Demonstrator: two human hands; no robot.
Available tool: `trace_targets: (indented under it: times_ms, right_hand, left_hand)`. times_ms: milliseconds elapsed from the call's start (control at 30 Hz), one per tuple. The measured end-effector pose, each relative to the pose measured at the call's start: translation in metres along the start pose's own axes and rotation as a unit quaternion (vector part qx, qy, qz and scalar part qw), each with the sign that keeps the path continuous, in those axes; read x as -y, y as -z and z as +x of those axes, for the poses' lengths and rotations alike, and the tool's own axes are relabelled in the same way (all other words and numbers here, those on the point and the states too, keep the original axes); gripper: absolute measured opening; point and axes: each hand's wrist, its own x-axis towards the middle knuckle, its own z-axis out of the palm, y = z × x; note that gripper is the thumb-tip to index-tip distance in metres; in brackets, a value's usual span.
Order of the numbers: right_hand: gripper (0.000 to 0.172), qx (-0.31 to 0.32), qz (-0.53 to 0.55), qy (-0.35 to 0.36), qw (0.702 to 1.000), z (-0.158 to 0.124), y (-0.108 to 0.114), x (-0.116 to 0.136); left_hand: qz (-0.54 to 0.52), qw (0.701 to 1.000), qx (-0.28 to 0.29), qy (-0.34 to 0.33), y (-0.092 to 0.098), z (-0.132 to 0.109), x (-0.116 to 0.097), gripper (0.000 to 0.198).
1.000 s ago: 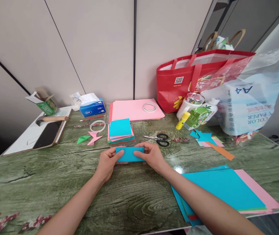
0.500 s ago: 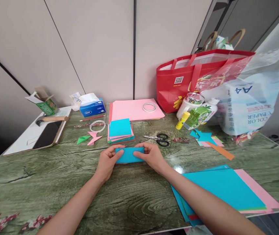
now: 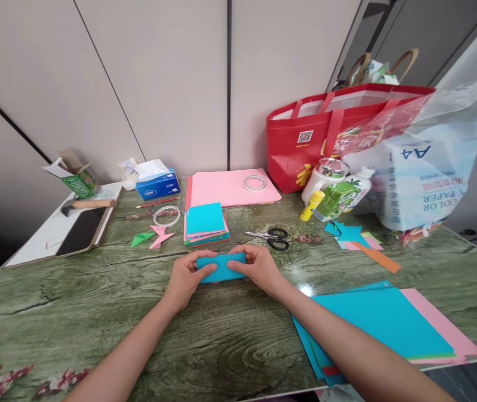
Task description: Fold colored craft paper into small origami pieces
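A folded blue paper rectangle (image 3: 222, 267) lies on the green wood-grain table (image 3: 96, 301), held at both ends. My left hand (image 3: 186, 279) pinches its left end, thumb lying on top. My right hand (image 3: 259, 268) pinches its right end, thumb pressed onto the paper. Just behind it sits a stack of small coloured paper squares (image 3: 205, 223) with a blue one on top.
Black scissors (image 3: 272, 238) lie right of the stack. Large blue and pink sheets (image 3: 389, 329) lie at the front right. Behind are pink paper (image 3: 225, 187) with a tape ring (image 3: 255, 182), a tissue box (image 3: 158, 184), a red bag (image 3: 326, 134), a glue stick (image 3: 312, 206) and folded scraps (image 3: 152, 237).
Both thumbs have slid inward along the blue paper, and its lower edge has lifted slightly. Everything else has stayed put.
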Motion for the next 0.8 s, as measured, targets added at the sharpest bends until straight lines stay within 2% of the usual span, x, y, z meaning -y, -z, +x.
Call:
trace_targets:
  times_ms: [133,233,367,467,800]
  right_hand:
    - [0.029,0.005,0.016,-0.004,1.0,0.0006,-0.0006,0.0005]
    - [0.025,0.008,-0.022,0.006,1.0,0.0014,0.0006,-0.0005]
    - [0.019,0.004,-0.13,0.065,0.989,0.0012,0.002,0.0002]
    - [0.02,0.006,-0.138,0.097,0.986,0.0003,0.0014,0.0011]
    - [0.018,-0.003,-0.107,0.068,0.992,0.0011,0.0008,0.0001]
  left_hand:
    - [0.024,1.0,-0.01,-0.01,-0.0005,-0.0004,-0.001,0.026]
    - [0.058,0.998,-0.011,-0.031,-0.0002,-0.0011,-0.0001,0.025]
    - [0.113,0.991,-0.007,-0.066,-0.0003,-0.0023,0.001,0.022]
    - [0.135,0.988,-0.01,-0.08,-0.0016,-0.0034,0.0003,0.021]
    - [0.102,0.992,-0.012,-0.07,-0.0017,-0.0022,0.0072,0.021]
